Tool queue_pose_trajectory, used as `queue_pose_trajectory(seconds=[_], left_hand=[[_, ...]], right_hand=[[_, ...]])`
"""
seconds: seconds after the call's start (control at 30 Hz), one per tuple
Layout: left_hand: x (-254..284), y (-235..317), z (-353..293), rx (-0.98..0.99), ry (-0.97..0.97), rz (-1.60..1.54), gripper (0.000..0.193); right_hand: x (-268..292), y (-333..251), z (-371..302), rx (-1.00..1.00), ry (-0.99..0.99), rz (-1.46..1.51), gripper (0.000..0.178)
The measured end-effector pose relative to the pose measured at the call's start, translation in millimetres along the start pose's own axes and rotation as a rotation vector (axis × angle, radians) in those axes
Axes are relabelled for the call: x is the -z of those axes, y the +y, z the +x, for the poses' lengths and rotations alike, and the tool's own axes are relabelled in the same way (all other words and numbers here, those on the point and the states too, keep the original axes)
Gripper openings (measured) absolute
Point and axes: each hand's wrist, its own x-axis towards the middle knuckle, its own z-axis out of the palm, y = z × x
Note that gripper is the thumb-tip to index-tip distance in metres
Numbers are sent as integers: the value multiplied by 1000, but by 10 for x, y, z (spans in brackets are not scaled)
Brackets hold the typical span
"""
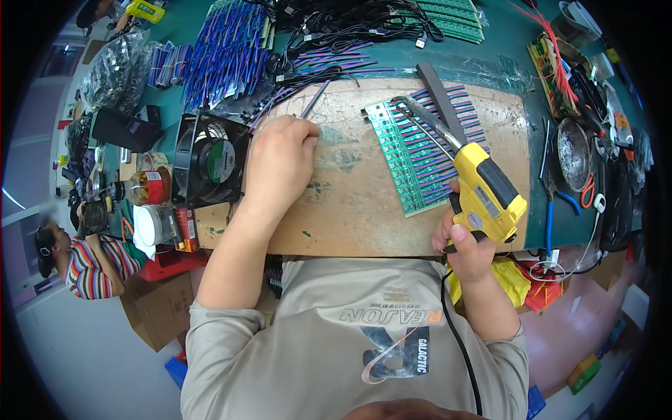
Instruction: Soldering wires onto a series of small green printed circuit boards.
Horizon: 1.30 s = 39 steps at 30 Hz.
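Observation:
My right hand [463, 245] grips a yellow-and-black soldering gun [490, 192] by its handle. Its metal tip reaches over the upper end of a green circuit board panel [397, 157]. Rows of short blue-and-purple wires [470, 123] stick out along the panel's right side, and a dark grey bar [441, 101] lies across them. To the left, my left hand [283, 157] rests on the brown work board with curled fingers, beside a few loose ribbon wires [315, 99]. Its fingertips are partly hidden, so what they pinch cannot be made out.
A black cooling fan [213, 159] stands close left of my left forearm. Behind lie wire bundles [227, 52] and black cables [350, 24]. A metal bowl [574, 154] and blue-handled pliers [549, 217] lie at right. Another person [87, 259] sits far left.

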Motion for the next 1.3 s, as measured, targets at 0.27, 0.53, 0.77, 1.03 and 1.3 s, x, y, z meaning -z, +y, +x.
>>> queue_pose_trajectory(seconds=[0.27, 0.53, 0.77, 1.03, 1.3], left_hand=[[160, -78, -141, 10, 161, -77, 14], [92, 24, -157, 23, -77, -7, 12], [90, 591, -357, -94, -74, -567, 14], [-46, 997, -476, -375, -8, -917, 21], [-107, 956, -432, -360, 97, -779, 27]], right_hand=[[-12, -28, 4, -24, -22, -17, 70], [5, -37, -1, -16, -25, -38, 70], [63, -23, -42, -21, -75, -135, 68], [-247, -179, -59, -80, -119, 33, 28], [-206, -153, 10, -91, -72, -53, 58]])
